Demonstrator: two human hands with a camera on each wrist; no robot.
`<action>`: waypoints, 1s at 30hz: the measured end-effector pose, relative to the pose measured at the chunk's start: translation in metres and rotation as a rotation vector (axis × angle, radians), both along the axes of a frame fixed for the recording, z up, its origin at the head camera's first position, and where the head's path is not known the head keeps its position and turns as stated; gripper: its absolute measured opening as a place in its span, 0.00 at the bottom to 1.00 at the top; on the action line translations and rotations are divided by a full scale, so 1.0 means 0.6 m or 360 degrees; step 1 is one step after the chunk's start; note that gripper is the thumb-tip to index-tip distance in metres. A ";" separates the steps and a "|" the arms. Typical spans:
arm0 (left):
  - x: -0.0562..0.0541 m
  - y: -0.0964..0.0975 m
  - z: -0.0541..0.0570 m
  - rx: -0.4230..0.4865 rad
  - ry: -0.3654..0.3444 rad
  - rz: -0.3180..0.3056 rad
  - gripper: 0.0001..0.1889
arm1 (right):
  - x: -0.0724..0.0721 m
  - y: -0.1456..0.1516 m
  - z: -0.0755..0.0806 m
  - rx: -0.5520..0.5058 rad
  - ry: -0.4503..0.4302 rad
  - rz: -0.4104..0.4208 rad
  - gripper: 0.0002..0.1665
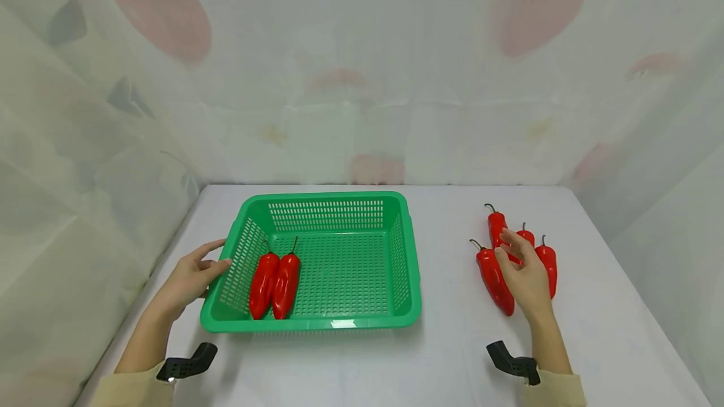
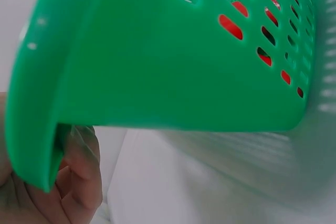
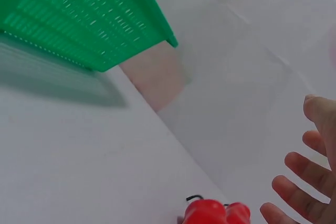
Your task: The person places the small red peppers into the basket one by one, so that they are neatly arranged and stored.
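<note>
Evidently, the green basket is in the grasp of the left hand, which hooks round the basket's left rim with fingers curled beneath the lip (the left wrist view shows this closely). On the basket's near rim, slightly right of its middle, sits a pale patch; whether it is a label or a glint is too small to tell. Inside, at the basket's left end, two glossy red peppers, one left and one right, lie side by side with their stems toward its far wall.

Well to the right of the basket is a group of loose red peppers, four by the stems that show, partly covered in the head view by the right hand. That hand is loosely spread, a gap between thumb and fingers, and holds nothing; in the right wrist view its visible fingertips stand apart from the peppers.

Under the basket spreads a white table. Nearer the person than the basket are cream sleeves and a black device at each wrist. Beyond the basket hangs pale sheeting with faded red shapes.
</note>
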State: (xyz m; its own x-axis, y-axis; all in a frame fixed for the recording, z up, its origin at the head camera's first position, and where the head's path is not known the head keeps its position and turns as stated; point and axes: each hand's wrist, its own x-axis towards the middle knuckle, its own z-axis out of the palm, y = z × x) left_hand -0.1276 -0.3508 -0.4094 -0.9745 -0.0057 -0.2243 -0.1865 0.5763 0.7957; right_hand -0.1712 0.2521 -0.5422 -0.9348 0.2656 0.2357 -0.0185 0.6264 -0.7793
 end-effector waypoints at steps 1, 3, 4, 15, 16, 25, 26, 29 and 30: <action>0.000 0.000 0.000 -0.0001 0.0001 0.0000 0.36 | 0.003 0.001 -0.001 -0.0014 -0.0023 -0.0001 0.31; 0.000 0.001 0.000 -0.0003 -0.0001 0.0000 0.36 | 0.011 0.000 -0.001 -0.0040 -0.0055 0.0000 0.32; 0.000 0.002 0.001 -0.0002 -0.0003 0.0001 0.36 | 0.014 0.000 -0.002 -0.0046 -0.0078 -0.0004 0.33; 0.002 0.003 -0.002 0.0015 -0.0011 0.0007 0.36 | 0.065 -0.040 0.079 -0.0048 -0.0325 -0.0109 0.34; 0.002 0.003 -0.002 0.0019 -0.0010 0.0006 0.36 | 0.070 -0.045 0.089 -0.0057 -0.0339 -0.0117 0.34; 0.001 0.003 0.000 0.0003 0.0000 0.0013 0.36 | 0.077 -0.052 0.094 -0.0062 -0.0481 -0.0104 0.33; 0.001 0.003 0.000 -0.0001 0.0000 0.0012 0.36 | 0.077 -0.053 0.093 -0.0062 -0.0479 -0.0104 0.33; 0.001 0.003 0.000 -0.0009 0.0001 0.0010 0.36 | 0.078 -0.055 0.092 -0.0032 -0.0476 -0.0089 0.33; 0.001 0.002 0.001 -0.0010 0.0001 0.0009 0.36 | 0.078 -0.056 0.091 -0.0017 -0.0478 -0.0082 0.33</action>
State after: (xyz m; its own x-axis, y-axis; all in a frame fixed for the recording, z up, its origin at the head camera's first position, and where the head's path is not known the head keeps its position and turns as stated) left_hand -0.1270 -0.3493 -0.4091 -0.9746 -0.0125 -0.2238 -0.1893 0.5804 0.7920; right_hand -0.1242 0.2186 -0.4876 -0.9474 0.3158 -0.0523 0.2456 0.6123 -0.7515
